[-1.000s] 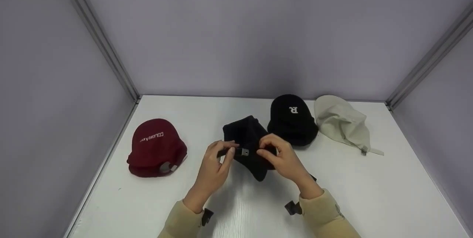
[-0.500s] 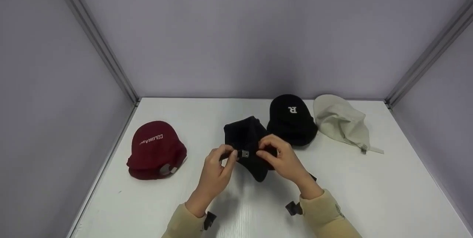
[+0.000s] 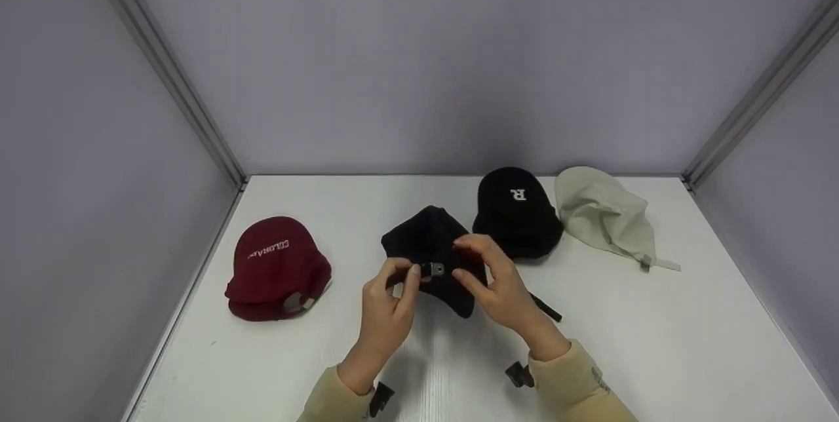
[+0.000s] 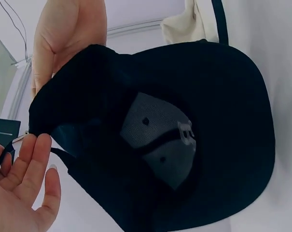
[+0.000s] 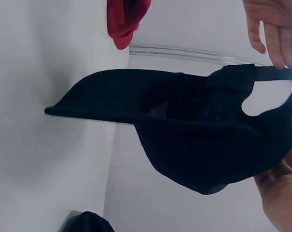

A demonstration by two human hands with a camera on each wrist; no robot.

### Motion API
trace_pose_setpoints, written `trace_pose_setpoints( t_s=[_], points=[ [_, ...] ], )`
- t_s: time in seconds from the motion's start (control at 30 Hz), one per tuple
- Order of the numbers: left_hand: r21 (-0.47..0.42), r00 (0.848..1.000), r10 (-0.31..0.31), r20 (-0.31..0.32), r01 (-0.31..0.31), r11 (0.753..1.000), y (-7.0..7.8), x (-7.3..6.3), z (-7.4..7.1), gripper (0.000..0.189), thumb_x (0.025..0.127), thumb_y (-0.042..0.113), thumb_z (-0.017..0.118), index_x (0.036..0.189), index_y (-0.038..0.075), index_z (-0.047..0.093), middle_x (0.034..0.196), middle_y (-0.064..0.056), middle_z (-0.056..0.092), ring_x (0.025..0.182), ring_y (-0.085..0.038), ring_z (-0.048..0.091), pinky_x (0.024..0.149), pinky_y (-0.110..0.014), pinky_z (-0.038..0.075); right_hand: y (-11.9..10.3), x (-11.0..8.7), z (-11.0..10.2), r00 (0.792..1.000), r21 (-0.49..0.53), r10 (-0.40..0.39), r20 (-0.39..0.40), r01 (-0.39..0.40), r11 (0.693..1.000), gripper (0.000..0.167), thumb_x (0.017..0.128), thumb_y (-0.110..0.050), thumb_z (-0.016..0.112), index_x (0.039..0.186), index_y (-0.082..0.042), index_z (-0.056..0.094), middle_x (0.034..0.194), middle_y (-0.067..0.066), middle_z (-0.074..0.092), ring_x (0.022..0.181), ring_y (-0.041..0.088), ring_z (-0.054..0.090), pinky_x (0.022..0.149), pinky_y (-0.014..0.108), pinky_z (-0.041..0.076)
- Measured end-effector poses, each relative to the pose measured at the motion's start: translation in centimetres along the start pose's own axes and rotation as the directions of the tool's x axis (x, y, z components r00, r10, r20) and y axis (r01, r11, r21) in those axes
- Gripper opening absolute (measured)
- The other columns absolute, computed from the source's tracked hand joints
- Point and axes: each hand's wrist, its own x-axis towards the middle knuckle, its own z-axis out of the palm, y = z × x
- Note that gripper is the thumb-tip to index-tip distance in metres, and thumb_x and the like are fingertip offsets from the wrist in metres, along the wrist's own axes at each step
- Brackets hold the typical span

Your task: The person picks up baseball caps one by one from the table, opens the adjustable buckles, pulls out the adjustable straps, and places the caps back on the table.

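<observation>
A black baseball cap [image 3: 419, 232] is held up in front of the person, its hollow inside facing the left wrist camera. My left hand [image 3: 388, 307] pinches the cap's back strap between thumb and fingers. A metal buckle [image 3: 437, 269] shows just past those fingertips. On the cap's other side, my right hand [image 3: 501, 287] holds the crown edge, with thumb and index finger parted and dark fabric between them. In the left wrist view the right hand's fingertips are hidden behind the cap. The right wrist view shows the brim [image 5: 97, 99] and the rear opening [image 5: 266, 96].
A dark red cap [image 3: 278, 265] lies on the white table [image 3: 668, 337] at left. Behind and right of the held cap sit a second black cap [image 3: 518, 219] with a white letter and a crumpled beige cap [image 3: 606, 215]. Walls enclose the back and sides.
The held cap has turned and shifted a little left. My right thumb and index finger have spread apart, while my left hand has slid slightly along the strap towards the buckle.
</observation>
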Motion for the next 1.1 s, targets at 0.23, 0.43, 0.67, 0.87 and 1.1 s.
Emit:
trace_pose_setpoints(
  t_s=[0.23,0.43,0.67,0.87,1.1],
  points=[
    [-0.007,1.000,0.010,-0.006,-0.010,1.000,0.4,0.5,0.0,0.013,0.089,-0.017,0.058,0.087,-0.004,0.057,0.076,-0.014,0.064,0.065,-0.026,0.065,0.060,-0.023,0.052,2.2,-1.2,0.2,0.989,-0.083,-0.113,0.096,0.121,0.989,0.056,0.074,0.003,0.081,0.126,0.000,0.059,0.132,0.025,0.050,0.119,0.036,0.052,0.104,0.027,0.039],
    [0.005,1.000,0.017,-0.017,-0.017,1.000,0.5,0.7,0.0,0.013,0.088,-0.016,0.059,0.086,-0.004,0.057,0.074,-0.013,0.065,0.063,-0.016,0.064,0.056,-0.026,0.052,2.2,-0.9,0.2,0.982,-0.122,-0.159,0.107,0.171,0.978,0.054,0.077,0.001,0.082,0.126,-0.003,0.061,0.135,0.022,0.049,0.116,0.034,0.055,0.099,0.028,0.044],
    [0.004,1.000,0.012,-0.007,-0.012,1.000,0.7,0.8,-0.1,0.012,0.088,-0.016,0.060,0.085,-0.004,0.059,0.075,-0.013,0.065,0.064,-0.015,0.063,0.054,-0.031,0.053,2.4,-0.7,0.2,0.970,-0.251,-0.222,0.095,0.239,0.938,0.045,0.080,-0.005,0.081,0.122,-0.005,0.065,0.129,0.018,0.054,0.108,0.026,0.060,0.088,0.027,0.051],
    [0.016,0.999,0.033,0.019,-0.033,0.999,-0.9,0.4,0.1,0.015,0.086,-0.017,0.062,0.086,-0.002,0.060,0.074,-0.011,0.065,0.062,-0.014,0.062,0.052,-0.031,0.051,2.4,-0.4,0.2,0.952,-0.368,-0.293,0.090,0.305,0.878,0.033,0.083,-0.010,0.079,0.114,-0.005,0.070,0.120,0.016,0.060,0.096,0.023,0.064,0.079,0.029,0.054],
    [0.048,0.996,0.082,0.047,-0.084,0.995,-3.7,-0.4,0.2,0.014,0.087,-0.006,0.068,0.092,0.005,0.062,0.081,0.001,0.063,0.070,-0.011,0.057,0.062,-0.027,0.049,2.5,-0.2,0.3,0.938,-0.433,-0.332,0.095,0.339,0.835,0.023,0.087,-0.015,0.076,0.107,-0.005,0.074,0.107,0.013,0.065,0.089,0.022,0.065,0.076,0.032,0.055]
  ],
)
